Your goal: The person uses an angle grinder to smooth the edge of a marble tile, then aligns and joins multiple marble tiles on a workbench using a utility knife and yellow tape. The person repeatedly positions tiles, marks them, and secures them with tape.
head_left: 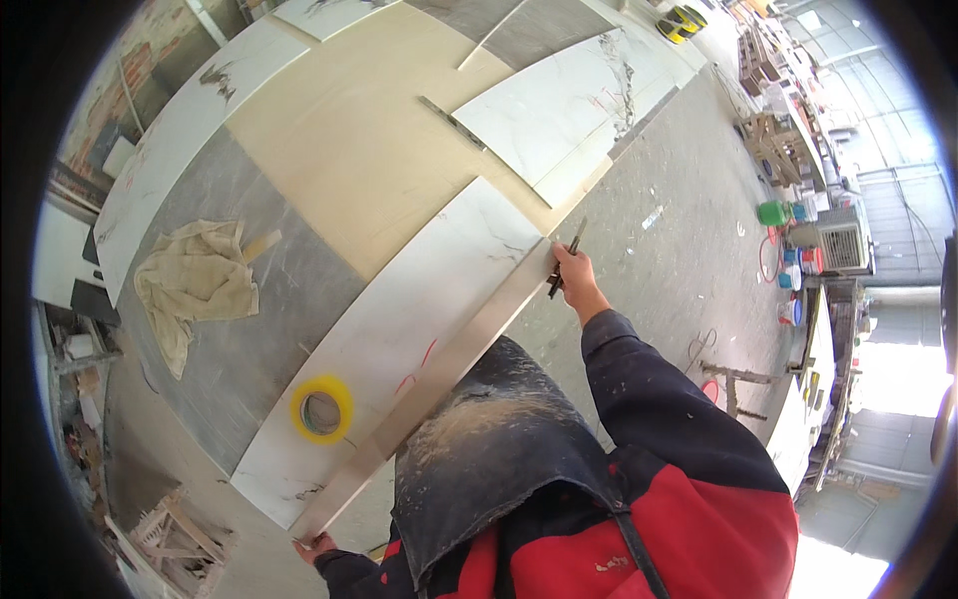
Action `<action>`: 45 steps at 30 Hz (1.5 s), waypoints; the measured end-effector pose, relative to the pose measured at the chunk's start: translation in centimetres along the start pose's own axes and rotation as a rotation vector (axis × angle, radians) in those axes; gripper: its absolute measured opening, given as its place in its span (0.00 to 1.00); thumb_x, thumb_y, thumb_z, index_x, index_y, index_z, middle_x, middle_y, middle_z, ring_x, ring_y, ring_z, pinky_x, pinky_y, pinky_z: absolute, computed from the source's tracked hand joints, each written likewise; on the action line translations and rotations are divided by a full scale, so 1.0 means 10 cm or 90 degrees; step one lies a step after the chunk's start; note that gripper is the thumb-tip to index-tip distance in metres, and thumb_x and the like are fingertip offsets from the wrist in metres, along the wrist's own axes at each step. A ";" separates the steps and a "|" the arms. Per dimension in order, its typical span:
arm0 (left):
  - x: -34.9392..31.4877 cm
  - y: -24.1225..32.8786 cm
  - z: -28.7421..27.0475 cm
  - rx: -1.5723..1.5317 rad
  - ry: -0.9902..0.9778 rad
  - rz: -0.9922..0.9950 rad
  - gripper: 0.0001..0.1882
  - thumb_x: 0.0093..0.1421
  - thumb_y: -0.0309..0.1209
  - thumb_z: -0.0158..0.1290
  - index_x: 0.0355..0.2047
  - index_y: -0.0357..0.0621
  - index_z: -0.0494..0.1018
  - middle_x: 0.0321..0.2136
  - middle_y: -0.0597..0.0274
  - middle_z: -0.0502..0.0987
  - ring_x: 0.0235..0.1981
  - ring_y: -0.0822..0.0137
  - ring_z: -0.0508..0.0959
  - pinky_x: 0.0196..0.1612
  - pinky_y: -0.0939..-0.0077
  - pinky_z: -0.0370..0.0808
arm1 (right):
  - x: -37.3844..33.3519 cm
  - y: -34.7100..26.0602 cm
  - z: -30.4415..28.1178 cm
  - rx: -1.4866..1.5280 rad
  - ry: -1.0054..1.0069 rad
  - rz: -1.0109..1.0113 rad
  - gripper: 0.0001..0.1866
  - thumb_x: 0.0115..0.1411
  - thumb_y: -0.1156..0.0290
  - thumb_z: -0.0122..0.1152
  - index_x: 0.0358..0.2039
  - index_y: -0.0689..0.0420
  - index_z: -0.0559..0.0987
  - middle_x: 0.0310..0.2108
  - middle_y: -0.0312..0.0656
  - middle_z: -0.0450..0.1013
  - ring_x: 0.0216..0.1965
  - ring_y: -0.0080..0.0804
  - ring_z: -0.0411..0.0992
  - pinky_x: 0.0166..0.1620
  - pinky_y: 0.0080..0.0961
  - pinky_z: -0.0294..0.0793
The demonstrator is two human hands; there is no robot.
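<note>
Strip (439,377) spans frame centre to lower left along the slab (399,290). Right hand (576,277) grasps a tool (574,245); left hand (317,546) meets the strip's end, grip unclear. Uneven support could chip the strip.

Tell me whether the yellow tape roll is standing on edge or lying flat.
The yellow tape roll lies flat on the white slab: its round face and open centre face upward.

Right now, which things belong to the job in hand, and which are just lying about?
Probably in the job:
white marbled panel
pale strip along its edge
dark tool in the right grip
yellow tape roll on the panel, perhaps

Apparently just lying about:
crumpled cloth
green container at far right
</note>
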State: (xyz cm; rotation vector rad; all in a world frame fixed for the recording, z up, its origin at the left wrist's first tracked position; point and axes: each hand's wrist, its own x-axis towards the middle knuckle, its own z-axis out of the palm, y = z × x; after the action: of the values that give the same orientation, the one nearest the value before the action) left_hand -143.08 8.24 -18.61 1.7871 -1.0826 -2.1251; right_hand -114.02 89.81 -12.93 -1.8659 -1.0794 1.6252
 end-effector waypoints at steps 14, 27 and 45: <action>-0.04 -0.27 -0.01 0.069 -0.115 0.068 0.32 0.62 0.48 0.62 0.61 0.44 0.71 0.60 0.54 0.74 0.58 0.48 0.74 0.61 0.44 0.72 | 0.03 0.15 0.08 0.434 -0.078 0.025 0.16 0.73 0.67 0.54 0.54 0.62 0.79 0.46 0.41 0.79 0.44 0.35 0.78 0.49 0.34 0.79; -0.07 -0.34 -0.08 0.085 -0.104 0.108 0.34 0.66 0.52 0.58 0.62 0.40 0.69 0.61 0.52 0.73 0.61 0.52 0.73 0.64 0.51 0.69 | 0.21 0.29 0.03 0.442 -0.059 0.007 0.16 0.72 0.70 0.55 0.55 0.63 0.79 0.48 0.41 0.78 0.47 0.37 0.77 0.52 0.36 0.78; -0.64 -0.51 -0.05 0.106 0.034 0.111 0.26 0.64 0.47 0.55 0.56 0.45 0.74 0.55 0.55 0.78 0.55 0.52 0.77 0.58 0.52 0.75 | 0.30 0.19 -1.02 0.262 0.066 0.109 0.27 0.75 0.56 0.46 0.66 0.59 0.67 0.59 0.51 0.71 0.51 0.48 0.76 0.47 0.43 0.81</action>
State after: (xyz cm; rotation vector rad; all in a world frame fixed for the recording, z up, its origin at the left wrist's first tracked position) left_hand -139.23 15.19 -16.67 1.7334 -1.3831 -1.9269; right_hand -103.71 92.71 -14.07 -1.7741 -0.5029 1.6695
